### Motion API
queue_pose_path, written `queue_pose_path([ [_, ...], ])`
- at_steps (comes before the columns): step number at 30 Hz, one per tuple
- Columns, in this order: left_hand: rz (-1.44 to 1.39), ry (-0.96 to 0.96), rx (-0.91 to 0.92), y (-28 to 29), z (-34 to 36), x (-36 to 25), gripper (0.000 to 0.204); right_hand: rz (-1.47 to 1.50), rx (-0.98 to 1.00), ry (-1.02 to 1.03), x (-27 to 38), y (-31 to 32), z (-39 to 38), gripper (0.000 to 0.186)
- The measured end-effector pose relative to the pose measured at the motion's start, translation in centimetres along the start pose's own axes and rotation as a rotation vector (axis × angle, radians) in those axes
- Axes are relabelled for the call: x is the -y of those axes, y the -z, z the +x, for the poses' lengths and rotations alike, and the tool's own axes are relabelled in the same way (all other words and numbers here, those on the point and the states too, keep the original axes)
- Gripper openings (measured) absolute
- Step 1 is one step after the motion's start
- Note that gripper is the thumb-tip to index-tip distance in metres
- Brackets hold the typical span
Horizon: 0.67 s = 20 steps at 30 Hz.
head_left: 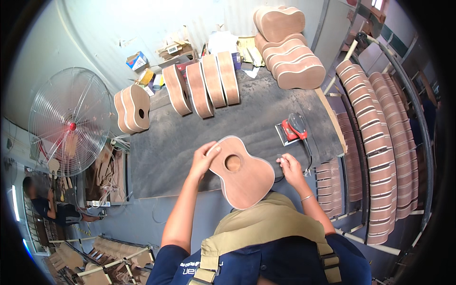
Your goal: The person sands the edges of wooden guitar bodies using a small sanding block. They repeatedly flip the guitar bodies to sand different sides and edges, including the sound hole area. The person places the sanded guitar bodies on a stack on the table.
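A small wooden ukulele body (249, 178) with a round sound hole and pale edging is tilted in front of me. Its lower end rests against my khaki apron (266, 216). My left hand (205, 159) grips its upper left edge, thumb on the top face. Just off the body's right side, my right hand (290, 167) is closed in a pinch. A small dark piece shows at its fingertips, too small to name. Beyond that hand a red and black electric sander (295, 128) stands on the dark workbench (161, 156), its cord trailing toward me.
Several more bodies (206, 85) stand along the bench's far side, with a stack (297, 66) at the far right. Boxes and papers (223, 42) lie by the wall. A large fan (72, 126) is at left, racks of bodies (375, 152) at right. Another person (50, 206) sits far left.
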<state>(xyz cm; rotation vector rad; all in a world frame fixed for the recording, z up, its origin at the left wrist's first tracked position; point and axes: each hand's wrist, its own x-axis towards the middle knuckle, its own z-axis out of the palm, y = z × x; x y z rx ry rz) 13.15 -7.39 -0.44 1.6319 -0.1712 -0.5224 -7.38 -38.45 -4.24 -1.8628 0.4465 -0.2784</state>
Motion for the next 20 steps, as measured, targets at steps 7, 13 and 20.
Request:
queue_pose_path([
  [7, 0.826, -0.213, -0.033, -2.3, 2.9, 6.5, 0.078, 0.1, 0.322, 0.264, 0.7, -5.1, 10.0, 0.018],
  [13, 0.863, -0.337, -0.019, -1.9, 2.8, 6.0, 0.075, 0.084, 0.603, 0.315, 0.3, -12.1, 18.0, 0.02],
  [20, 0.895, -0.299, -0.021, -2.1, 3.2, 5.9, 0.074, -0.052, 0.852, 0.364, -1.0, -14.7, 21.3, 0.018],
])
